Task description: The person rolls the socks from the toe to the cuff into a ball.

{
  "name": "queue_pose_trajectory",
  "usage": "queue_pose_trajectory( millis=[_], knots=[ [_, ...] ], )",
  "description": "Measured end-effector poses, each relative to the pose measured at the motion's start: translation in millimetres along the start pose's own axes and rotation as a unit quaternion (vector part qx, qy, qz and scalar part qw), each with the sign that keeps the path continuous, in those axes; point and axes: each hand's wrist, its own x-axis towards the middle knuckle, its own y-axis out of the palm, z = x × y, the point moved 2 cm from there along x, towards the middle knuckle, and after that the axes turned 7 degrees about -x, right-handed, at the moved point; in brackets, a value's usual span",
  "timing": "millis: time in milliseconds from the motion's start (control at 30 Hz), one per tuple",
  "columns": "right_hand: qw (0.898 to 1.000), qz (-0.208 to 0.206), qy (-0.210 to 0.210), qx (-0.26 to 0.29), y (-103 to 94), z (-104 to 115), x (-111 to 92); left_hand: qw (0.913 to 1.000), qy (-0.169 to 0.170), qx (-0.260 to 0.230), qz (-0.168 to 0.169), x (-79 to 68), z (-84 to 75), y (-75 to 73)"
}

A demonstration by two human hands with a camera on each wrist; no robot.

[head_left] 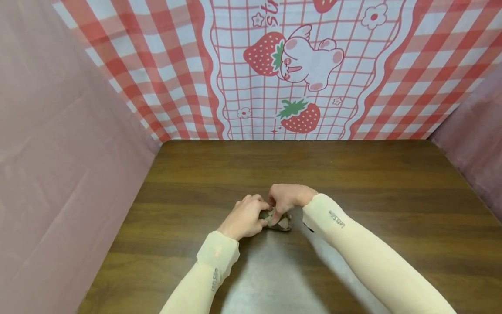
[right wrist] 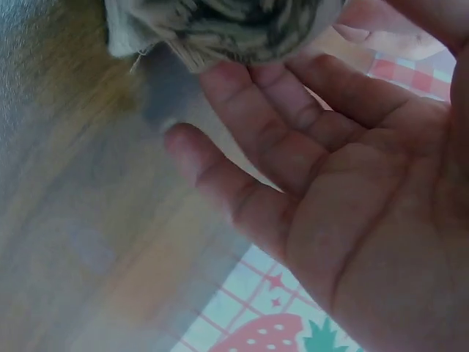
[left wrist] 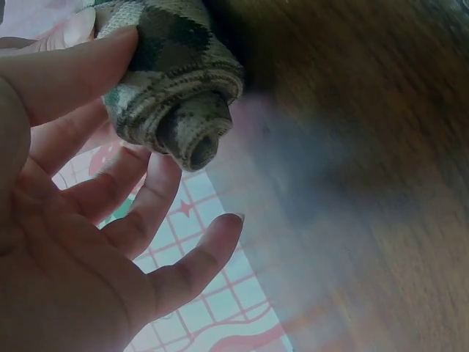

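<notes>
A small rolled bundle of camouflage-patterned knit cloth (head_left: 284, 223) lies on the table between both hands. My left hand (head_left: 245, 218) grips its left end. In the left wrist view the thumb lies along the cloth roll (left wrist: 176, 44), whose coiled end shows several layers, while other fingers spread below it. From the right, my right hand (head_left: 289, 197) reaches over and pinches the bundle from above. The right wrist view shows the cloth's (right wrist: 234, 33) ribbed edge and a loose thread, with fingertips behind it. The right thumb's contact is hidden there.
A brown wood-grain table (head_left: 196, 174) spreads around the hands, with a pale glare in front of them. Behind it hangs a red-and-white strawberry curtain (head_left: 235, 78). Pink cloth (head_left: 70, 152) walls the left side, and another pink cloth (head_left: 470, 139) the right.
</notes>
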Motion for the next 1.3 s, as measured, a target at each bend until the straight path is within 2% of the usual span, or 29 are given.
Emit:
queue_pose_trajectory(
  millis=[233, 533, 733, 1067, 1300],
  knots=[
    [0.999, 0.023, 0.012, 0.022, 1.8, -2.4, 1.4, 0.9999, 0.008, -0.001, 0.009, -3.1, -0.7, 0.8],
    [1.0, -0.001, 0.024, 0.02, 6.1, 9.2, -3.5, 0.9997, 0.024, 0.005, 0.0, -5.1, -0.4, 0.2],
    [0.999, -0.002, 0.035, 0.013, 8.4, 12.1, -4.2, 0.9995, 0.03, 0.004, -0.008, -5.4, -0.9, 0.7],
    [0.999, 0.003, 0.034, 0.031, 11.2, 11.8, -5.3, 0.9993, 0.035, -0.001, -0.015, -6.1, -1.3, 1.6],
    [0.998, -0.031, 0.039, 0.022, 14.0, 21.1, -11.0, 0.9995, 0.029, -0.004, -0.015, -5.9, -0.9, 2.1]
  ],
)
